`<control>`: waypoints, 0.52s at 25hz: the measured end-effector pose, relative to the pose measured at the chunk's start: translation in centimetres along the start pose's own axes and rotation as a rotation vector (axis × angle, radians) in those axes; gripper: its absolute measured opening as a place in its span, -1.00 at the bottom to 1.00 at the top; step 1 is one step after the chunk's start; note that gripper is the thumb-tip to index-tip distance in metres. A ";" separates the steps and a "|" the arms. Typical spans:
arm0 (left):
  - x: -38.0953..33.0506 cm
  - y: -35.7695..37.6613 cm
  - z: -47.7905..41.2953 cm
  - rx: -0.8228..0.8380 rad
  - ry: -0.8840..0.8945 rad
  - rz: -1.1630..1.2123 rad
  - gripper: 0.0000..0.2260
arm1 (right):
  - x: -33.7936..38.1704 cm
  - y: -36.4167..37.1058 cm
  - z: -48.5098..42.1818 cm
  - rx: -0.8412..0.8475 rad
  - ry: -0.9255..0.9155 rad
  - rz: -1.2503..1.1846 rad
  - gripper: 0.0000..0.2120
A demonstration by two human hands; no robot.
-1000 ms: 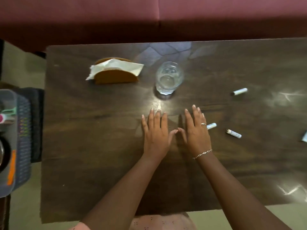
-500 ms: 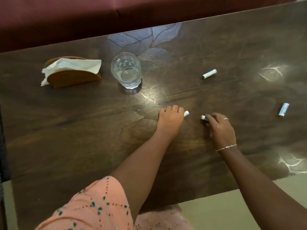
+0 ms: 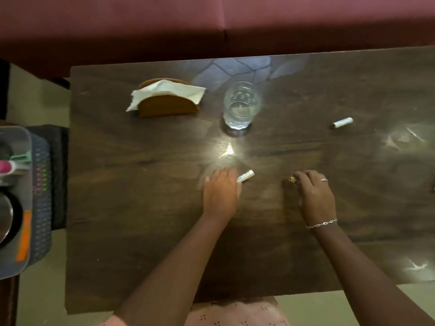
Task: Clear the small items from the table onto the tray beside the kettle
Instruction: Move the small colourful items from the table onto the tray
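Two bare arms reach out over a dark brown table point(image 3: 141, 220). The left hand point(image 3: 220, 195) is knuckles up, with its fingers curled round one end of a little white tube point(image 3: 246, 176). The rest of the tube pokes out to the right of the fingers, smooth and round like a small stick of chalk. I cannot tell if it is touching the wood or lifted a bit. The right hand point(image 3: 316, 197), just to the side of the left one, has a ring and a thin chain on the wrist. Its fingers are bent and pinch a hidden small thing point(image 3: 292, 179). Only a yellow tip with a dark band peeks out by the fingertips (the rest is tucked under the hand). Far off to the left of the left hand, past the table edge, sits a gray tray point(image 3: 22, 234) with a shiny round metal thing point(image 3: 4, 215) on it. Beyond the left hand stands a clear glass point(image 3: 242, 105). Beyond the right hand, well apart from it, lies another white tube point(image 3: 342, 122) on its side, with one dark end. Farther out and left of the left hand is a brown napkin holder point(image 3: 168, 107) with white paper in it.
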State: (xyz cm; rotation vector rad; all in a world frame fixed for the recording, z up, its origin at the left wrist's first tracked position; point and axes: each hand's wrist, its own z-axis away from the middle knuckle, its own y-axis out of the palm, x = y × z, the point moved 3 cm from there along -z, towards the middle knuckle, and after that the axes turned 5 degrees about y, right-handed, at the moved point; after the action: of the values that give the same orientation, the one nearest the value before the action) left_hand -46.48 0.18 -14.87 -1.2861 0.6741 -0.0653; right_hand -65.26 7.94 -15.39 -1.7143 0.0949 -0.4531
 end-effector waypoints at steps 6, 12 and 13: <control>12.7 -7.6 7.0 -0.301 -0.222 0.020 -0.89 | 15.3 1.4 -0.1 0.042 -0.177 -0.169 -0.74; 24.1 -15.4 15.0 -0.585 -0.509 -0.047 -0.85 | 30.2 3.6 0.6 0.066 -0.392 -0.317 -0.77; 25.8 -16.3 16.4 -0.619 -0.587 -0.058 -0.89 | 32.4 3.9 0.8 0.063 -0.435 -0.327 -0.80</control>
State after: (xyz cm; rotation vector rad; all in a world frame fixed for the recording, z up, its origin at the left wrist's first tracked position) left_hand -12.33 -1.16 -9.25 -1.8069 0.1398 0.4926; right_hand -34.55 -2.23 -11.37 -1.7347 -0.5153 -0.3069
